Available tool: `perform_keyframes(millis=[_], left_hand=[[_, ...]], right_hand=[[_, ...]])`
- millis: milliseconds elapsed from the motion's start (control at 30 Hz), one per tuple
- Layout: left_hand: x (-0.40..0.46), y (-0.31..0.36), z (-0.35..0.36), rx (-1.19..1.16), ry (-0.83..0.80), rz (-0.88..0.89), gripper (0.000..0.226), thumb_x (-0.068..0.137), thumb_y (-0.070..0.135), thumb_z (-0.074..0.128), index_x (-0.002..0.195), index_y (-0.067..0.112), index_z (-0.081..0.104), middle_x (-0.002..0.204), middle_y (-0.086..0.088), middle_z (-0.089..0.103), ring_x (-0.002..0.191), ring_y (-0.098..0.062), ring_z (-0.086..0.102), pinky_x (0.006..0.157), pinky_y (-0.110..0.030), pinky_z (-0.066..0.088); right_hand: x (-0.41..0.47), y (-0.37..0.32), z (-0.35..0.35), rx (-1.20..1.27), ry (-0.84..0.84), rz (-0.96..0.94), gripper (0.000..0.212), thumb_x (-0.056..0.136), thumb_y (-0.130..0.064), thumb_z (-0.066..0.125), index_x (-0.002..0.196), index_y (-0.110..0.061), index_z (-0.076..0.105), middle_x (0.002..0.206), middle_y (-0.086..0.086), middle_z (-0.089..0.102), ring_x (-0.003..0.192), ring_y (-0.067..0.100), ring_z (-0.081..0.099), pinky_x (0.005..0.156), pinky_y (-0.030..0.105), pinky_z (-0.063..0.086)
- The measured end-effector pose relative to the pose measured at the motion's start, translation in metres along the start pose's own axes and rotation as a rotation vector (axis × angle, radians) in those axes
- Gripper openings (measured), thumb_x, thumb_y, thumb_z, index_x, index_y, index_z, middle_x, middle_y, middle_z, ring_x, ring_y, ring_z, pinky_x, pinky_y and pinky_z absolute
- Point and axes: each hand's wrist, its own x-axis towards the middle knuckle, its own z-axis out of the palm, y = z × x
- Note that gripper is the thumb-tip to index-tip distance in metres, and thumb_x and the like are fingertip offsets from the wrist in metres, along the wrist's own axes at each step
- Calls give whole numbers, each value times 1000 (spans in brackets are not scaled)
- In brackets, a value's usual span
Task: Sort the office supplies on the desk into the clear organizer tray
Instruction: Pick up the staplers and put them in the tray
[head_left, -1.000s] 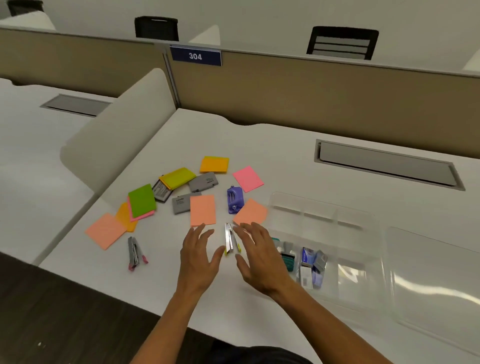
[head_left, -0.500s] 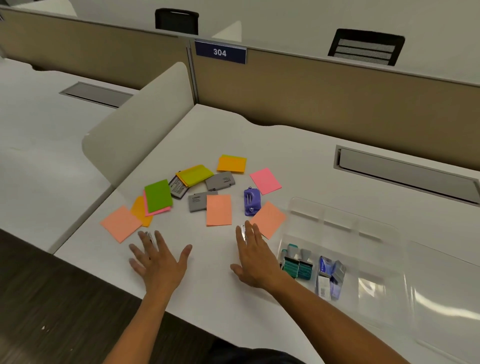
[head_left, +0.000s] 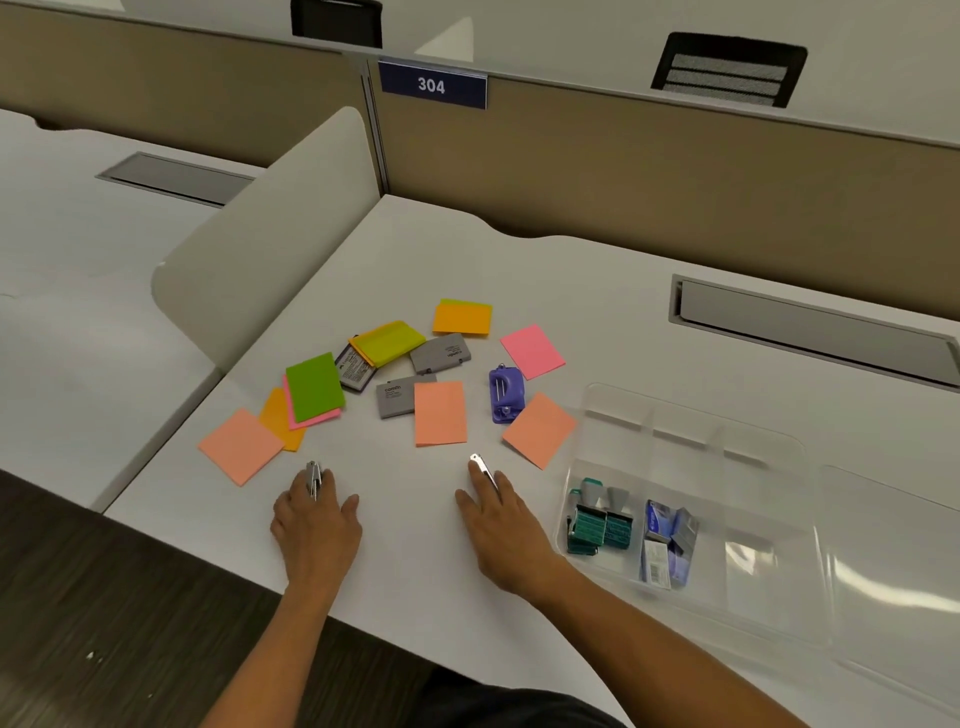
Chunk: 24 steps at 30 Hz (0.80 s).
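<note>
On the desk (head_left: 597, 280), the biggest task item is the clear tray (head_left: 769, 457) at the right. It looks like thin, rigid plastic, light and slick, so I judge it better left where it lies and filled in place. Two of its near compartments already hold things: green stamps (head_left: 597, 525) in one and small boxes (head_left: 667, 545) in the next. The far compartments look unfilled, though the clear walls make that hard to read.

Left of the tray, the loose supplies fan out. The sticky notes (head_left: 440, 413) are thin, light and floppy; single sheets lying flat are probably best slid to an edge or lifted by a corner. The grey cases (head_left: 441, 353) look stiff and light, easy to pinch by their long sides. The purple punch (head_left: 505, 393), just beside an orange note, seems the densest piece and should take a grip across its body.

Nearest the person, the hands are well apart, each laid over a small metal stapler. The left hand (head_left: 314, 525) has its fingers down over the left stapler (head_left: 312, 475), whose tip shows between them. The right hand (head_left: 498, 525) covers most of the right stapler (head_left: 483, 470), leaving only the shiny nose visible. Whether either hand has actually closed round its stapler I cannot tell. Both staplers look hard, smooth and a little slippery, so a pinch across the sides near the middle would suit them.
</note>
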Motion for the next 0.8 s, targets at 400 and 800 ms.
perform_keyframes(millis=[400, 800], left_hand=[[-27, 46, 2, -336, -83, 99, 44, 93, 3, 51, 136, 13, 52, 141, -8, 39, 119, -29, 43, 97, -37, 45], [-39, 100, -6, -762, -224, -32, 56, 90, 15, 64, 141, 17, 42, 137, -11, 52, 103, -25, 60, 84, -37, 55]], right_hand=[[-26, -15, -10, 169, -54, 33, 67, 87, -9, 62, 145, -22, 31, 161, 3, 6, 130, 38, 33, 99, 44, 46], [-70, 3, -49, 1219, -324, 358, 89, 79, 0, 68, 152, -28, 25, 151, 7, 39, 115, 25, 55, 84, 28, 57]])
